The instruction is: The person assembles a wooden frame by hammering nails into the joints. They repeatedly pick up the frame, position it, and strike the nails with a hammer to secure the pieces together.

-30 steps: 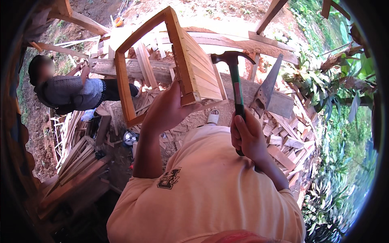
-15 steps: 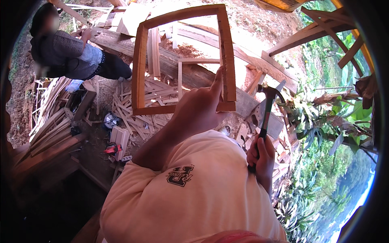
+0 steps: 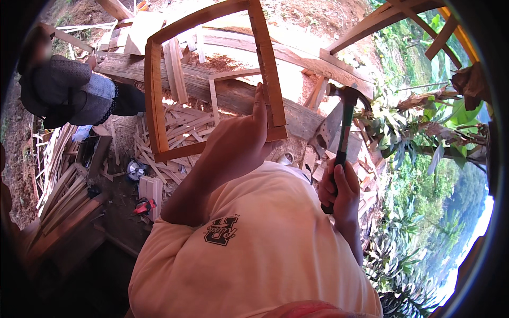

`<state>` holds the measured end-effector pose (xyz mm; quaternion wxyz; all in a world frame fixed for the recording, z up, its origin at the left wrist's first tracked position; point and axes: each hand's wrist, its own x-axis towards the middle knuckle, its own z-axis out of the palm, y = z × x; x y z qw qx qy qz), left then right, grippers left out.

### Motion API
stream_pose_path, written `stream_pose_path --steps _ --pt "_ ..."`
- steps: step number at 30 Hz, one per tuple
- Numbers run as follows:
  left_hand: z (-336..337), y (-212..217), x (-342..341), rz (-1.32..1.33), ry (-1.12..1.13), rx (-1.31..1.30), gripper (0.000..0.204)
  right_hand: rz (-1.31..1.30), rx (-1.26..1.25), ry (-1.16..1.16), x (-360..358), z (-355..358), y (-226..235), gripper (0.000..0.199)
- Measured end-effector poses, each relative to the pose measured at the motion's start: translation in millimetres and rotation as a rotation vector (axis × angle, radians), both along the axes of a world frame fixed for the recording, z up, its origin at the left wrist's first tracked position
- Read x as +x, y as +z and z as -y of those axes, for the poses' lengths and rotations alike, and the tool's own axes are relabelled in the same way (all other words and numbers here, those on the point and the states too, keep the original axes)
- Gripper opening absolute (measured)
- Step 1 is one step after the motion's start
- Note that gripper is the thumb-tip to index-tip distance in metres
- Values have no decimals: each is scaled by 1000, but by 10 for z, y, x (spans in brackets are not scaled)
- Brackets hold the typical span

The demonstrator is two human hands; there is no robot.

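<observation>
My left hand (image 3: 237, 139) is closed around the lower right corner of a rectangular wooden frame (image 3: 268, 63) and holds it up in front of me. Its index finger lies stretched along the frame's right side piece. The other fingers are partly hidden behind the hand. The frame leans slightly to the left, and its middle is open. My right hand (image 3: 342, 186) grips the lower handle of a claw hammer (image 3: 346, 124), with the dark metal head pointing up and away from me, to the right of the frame and apart from it.
At the left a person (image 3: 79, 90) stands by a long, thick timber (image 3: 127, 68). Piled wooden strips (image 3: 58, 180) lie below, near a red and black tool (image 3: 144, 206). A handsaw (image 3: 324, 132) rests beyond the hammer. Leafy plants (image 3: 419, 143) border the right.
The whole view has shifted, so most things sit farther left. The wooden frame has tilted a little to the left in my left hand. My right hand still holds the hammer.
</observation>
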<state>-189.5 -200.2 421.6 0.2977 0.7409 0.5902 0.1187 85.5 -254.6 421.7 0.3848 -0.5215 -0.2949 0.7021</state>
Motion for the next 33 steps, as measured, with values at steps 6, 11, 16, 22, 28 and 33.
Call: stream_pose_path --steps 6,11,16,22,28,33 --pt "-11 18 10 40 31 75 99 -85 -97 251 116 21 -9 24" --pt "-28 65 103 45 11 103 100 -151 23 -122 -52 -50 -57 21" --pt "-93 89 62 92 51 41 104 -44 -124 238 187 -28 -25 17" --pt "-131 126 167 79 39 60 105 -10 -173 308 3 -142 84 18" --pt "-144 131 181 89 70 2 96 -186 -48 -26 25 -133 106 17" --pt "-153 157 209 99 120 -25 96 -200 -186 186 203 -149 230 20"
